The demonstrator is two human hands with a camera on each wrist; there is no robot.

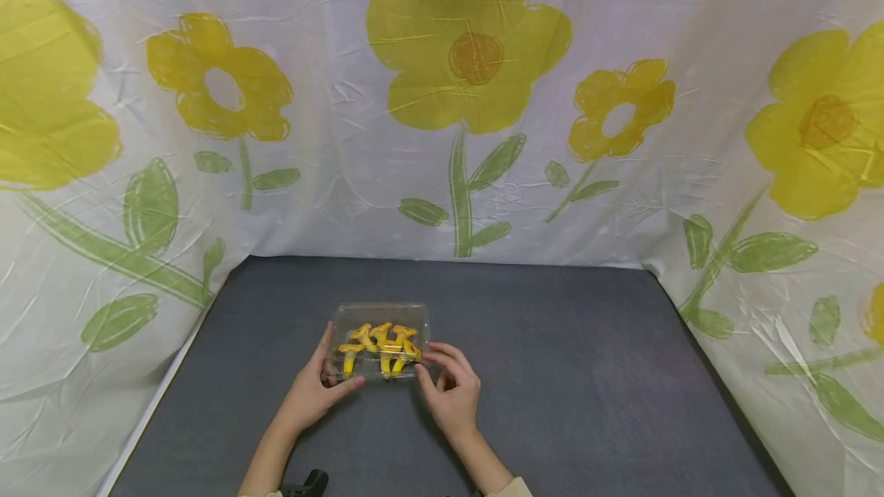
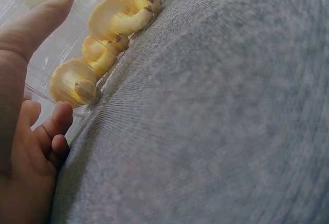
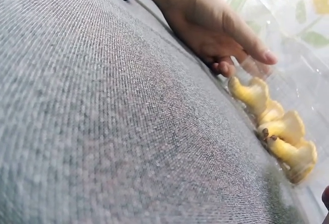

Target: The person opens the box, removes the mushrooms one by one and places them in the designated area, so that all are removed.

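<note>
A clear plastic box [image 1: 381, 313] sits on the dark table, with several yellow chanterelle mushrooms [image 1: 390, 346] inside. My left hand [image 1: 307, 399] holds the box's left side, its thumb along the front and its fingers round the side. At the right side, my right hand [image 1: 453, 397] grips the front corner between thumb and bent fingers. Through the clear wall, the left wrist view shows the mushrooms [image 2: 72, 82] close to the left thumb [image 2: 43, 21]. In the right wrist view the left hand [image 3: 211, 23] is seen across the box; only a bit of the right hand shows.
The dark cloth-covered table [image 1: 587, 374] extends around the box. White curtains [image 1: 331, 175] printed with yellow flowers stand along the back and both sides. A black device [image 1: 314, 483] is at my left wrist, by the lower edge of the head view.
</note>
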